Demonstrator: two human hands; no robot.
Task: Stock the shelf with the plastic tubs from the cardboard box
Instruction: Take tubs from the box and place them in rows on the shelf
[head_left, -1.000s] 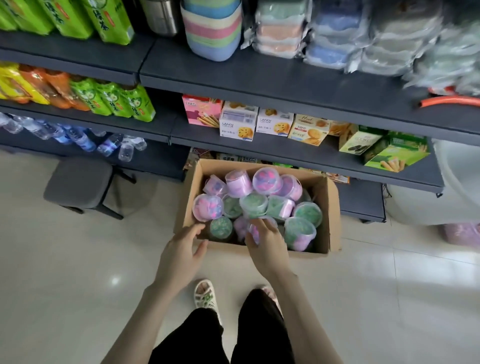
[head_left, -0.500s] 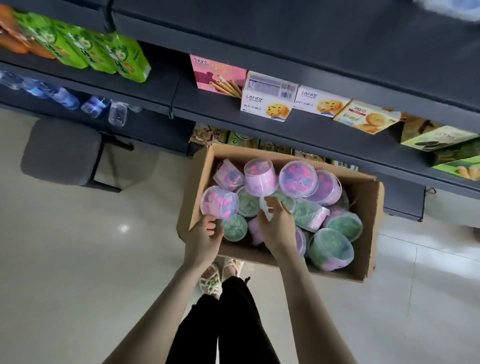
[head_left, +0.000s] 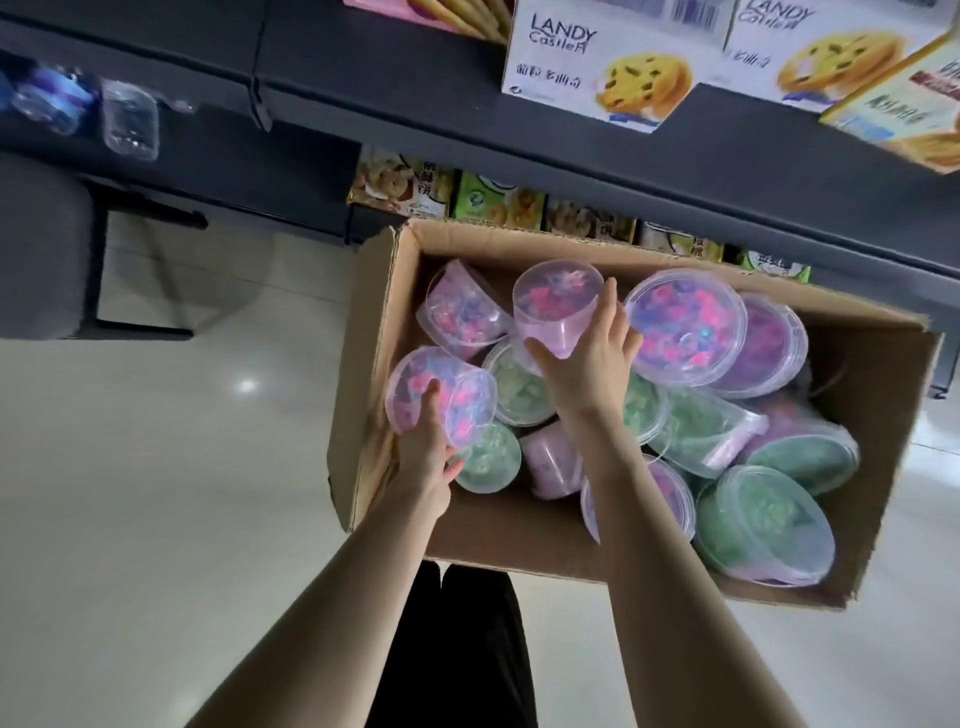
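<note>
We've reached deeper into the cardboard box (head_left: 376, 332): left hand (head_left: 423, 460) grips a pink tub (head_left: 457, 402) at nine o'clock, right hand (head_left: 589, 364) a taller tub (head_left: 553, 304) at twelve.

We have a single view, worn on the person's head, looking steeply down and forward along both outstretched forearms. The cardboard box (head_left: 883, 441) fills the middle and right of the frame, close below us. Near the centre the left hand (head_left: 423, 462) grips one plastic tub (head_left: 441, 395) and the right hand (head_left: 582, 364) a second tub (head_left: 556, 306). Along the top we face the dark shelf (head_left: 571, 156), so near that the frame crops its biscuit cartons (head_left: 597, 67). The wide lens bends the shelf line. Pale floor (head_left: 156, 519) spreads at left, and dark trousers (head_left: 457, 649) sit at the bottom.
</note>
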